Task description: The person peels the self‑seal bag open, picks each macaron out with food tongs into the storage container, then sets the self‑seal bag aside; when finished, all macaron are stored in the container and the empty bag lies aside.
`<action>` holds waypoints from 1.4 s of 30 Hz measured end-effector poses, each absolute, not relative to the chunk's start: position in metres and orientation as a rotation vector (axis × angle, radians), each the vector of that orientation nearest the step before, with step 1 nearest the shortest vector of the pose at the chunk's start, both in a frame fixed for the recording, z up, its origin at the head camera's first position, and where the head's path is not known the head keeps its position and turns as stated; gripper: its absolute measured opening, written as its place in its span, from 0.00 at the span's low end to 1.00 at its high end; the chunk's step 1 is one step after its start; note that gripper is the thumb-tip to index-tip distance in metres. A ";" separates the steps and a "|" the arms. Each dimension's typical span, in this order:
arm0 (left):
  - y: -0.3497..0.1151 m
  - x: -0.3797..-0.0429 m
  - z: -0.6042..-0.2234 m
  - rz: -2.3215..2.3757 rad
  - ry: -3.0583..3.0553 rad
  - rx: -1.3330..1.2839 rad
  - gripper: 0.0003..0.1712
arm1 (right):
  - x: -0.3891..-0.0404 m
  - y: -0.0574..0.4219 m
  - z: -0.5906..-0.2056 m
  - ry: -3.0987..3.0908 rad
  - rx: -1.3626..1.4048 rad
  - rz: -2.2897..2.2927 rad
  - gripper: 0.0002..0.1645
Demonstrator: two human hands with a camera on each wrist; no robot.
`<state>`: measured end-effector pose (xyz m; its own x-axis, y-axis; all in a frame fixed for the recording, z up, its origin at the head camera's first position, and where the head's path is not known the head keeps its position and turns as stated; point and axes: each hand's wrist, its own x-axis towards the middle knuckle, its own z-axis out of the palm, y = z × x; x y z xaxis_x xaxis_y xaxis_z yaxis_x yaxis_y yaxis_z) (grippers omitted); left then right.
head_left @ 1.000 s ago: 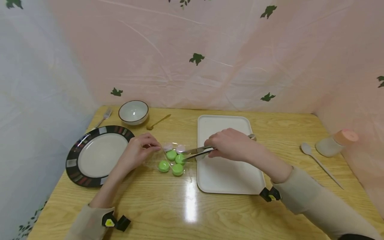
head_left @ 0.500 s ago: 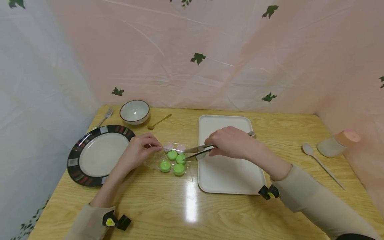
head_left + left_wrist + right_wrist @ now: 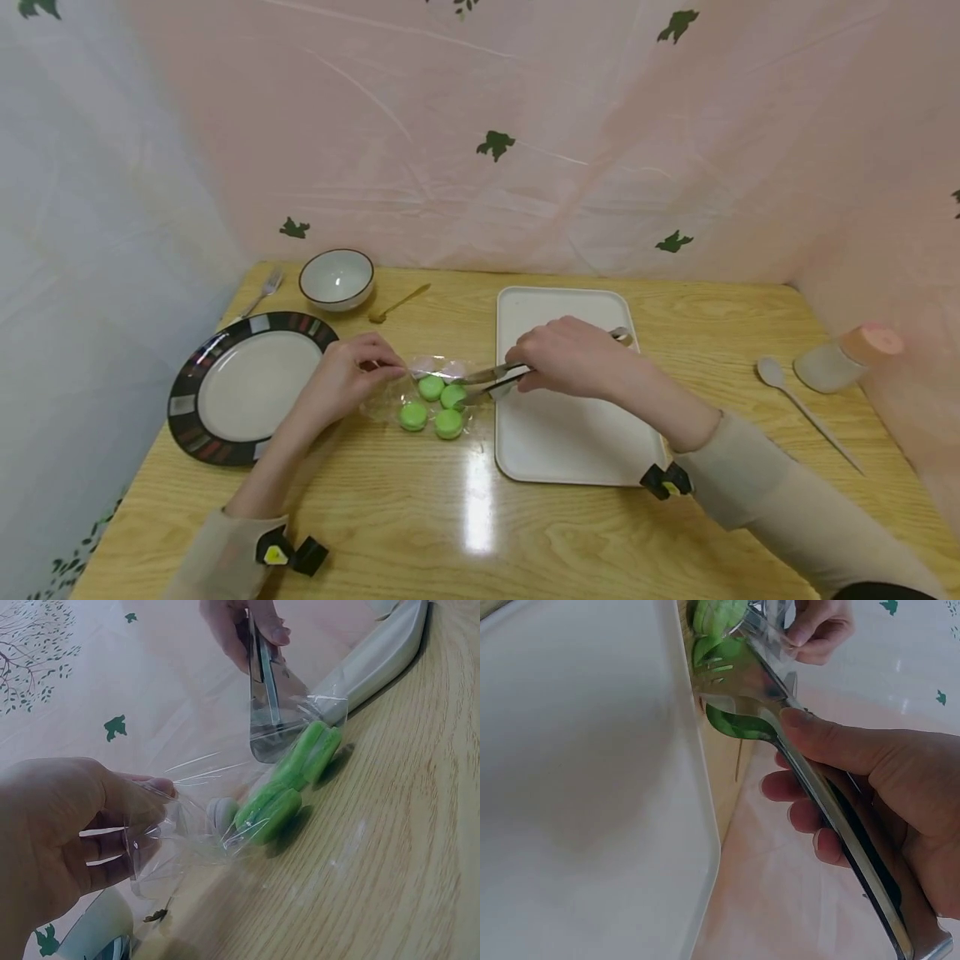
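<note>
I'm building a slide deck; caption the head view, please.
Left hand pinches a clear bag of green and pale macarons while the right hand holds metal tongs.

Bright green macarons (image 3: 448, 423) and pale pink macarons (image 3: 453, 370) are showing through a clear bag (image 3: 180, 834), tongs (image 3: 486, 377) are gleaming silver, the tray (image 3: 566, 442) to their right is showing plain white, the plate (image 3: 251, 387) at left is wearing a black rim with grey and dark red blocks, and the counter (image 3: 390, 517) is showing yellow-brown wood grain

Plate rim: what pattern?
The plate rim is black with dark red and pale grey blocks; it shows best in the head view.
</note>
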<state>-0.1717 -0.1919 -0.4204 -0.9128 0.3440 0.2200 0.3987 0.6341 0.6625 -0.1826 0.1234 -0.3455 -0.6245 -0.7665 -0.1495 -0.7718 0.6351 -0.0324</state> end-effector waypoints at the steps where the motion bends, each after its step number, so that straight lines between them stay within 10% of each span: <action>1: -0.192 -0.172 -0.420 -1.149 -2.776 -0.630 0.03 | -0.183 0.123 -0.345 2.703 -1.274 0.056 0.10; 42: -0.192 -0.171 -0.418 -1.155 -2.789 -0.630 0.03 | -0.180 0.117 -0.342 2.680 -1.218 0.091 0.11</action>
